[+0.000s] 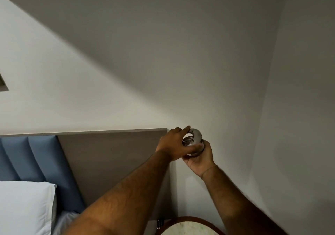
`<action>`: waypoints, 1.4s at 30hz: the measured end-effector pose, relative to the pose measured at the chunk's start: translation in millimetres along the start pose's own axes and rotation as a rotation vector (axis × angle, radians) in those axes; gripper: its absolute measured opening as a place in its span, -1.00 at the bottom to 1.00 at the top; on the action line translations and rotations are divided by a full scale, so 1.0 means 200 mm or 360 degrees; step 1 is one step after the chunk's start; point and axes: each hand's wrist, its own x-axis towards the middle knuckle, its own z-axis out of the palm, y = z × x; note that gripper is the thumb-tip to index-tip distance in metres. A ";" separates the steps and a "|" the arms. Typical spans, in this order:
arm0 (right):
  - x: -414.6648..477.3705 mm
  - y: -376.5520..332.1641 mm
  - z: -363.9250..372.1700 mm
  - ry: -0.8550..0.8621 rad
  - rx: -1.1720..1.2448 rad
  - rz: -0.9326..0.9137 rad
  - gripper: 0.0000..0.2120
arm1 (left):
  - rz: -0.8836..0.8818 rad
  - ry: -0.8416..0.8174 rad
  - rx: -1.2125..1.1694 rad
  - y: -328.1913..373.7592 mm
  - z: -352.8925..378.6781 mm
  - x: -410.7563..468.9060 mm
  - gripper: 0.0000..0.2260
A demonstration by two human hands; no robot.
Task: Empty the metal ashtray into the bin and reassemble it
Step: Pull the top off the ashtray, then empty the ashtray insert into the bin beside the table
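Item: pillow, white, lower left, against a blue padded headboard.

Item: left hand, fingers curled over the tilted lid of the metal ashtray, gripping it from above and the left.

Item: right hand, cupped closed beneath the ashtray's bowl, bearing its weight (both hands equally near; lid axis leans up-right, half off the bowl).

Item: round desk, wood-rimmed, pale top, directly below the hands.

Room: plain grey wall corner; no bin in view.
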 end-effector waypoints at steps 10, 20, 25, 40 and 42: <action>-0.16 -0.10 -0.40 0.0136 -0.0126 0.0028 -0.34 | -0.0157 0.0184 0.0035 -0.16 0.32 -0.25 -0.13; -0.62 0.03 -1.33 0.0585 -0.0199 0.0082 -0.33 | -0.0124 -0.0343 -0.0206 -0.06 1.23 -0.80 -0.11; -0.96 0.28 -2.06 0.1058 -0.0205 -0.0010 -0.56 | -0.0098 -0.0651 -0.0257 -0.06 1.80 -1.24 -0.11; -1.38 1.27 -3.55 0.2362 -0.0961 0.0252 -0.58 | -0.0182 -0.0775 -0.0135 -0.43 2.82 -1.83 -0.09; -1.36 1.33 -3.63 0.2287 -0.1191 0.0331 -0.55 | -0.0206 -0.0713 -0.0143 -0.45 2.86 -1.83 -0.09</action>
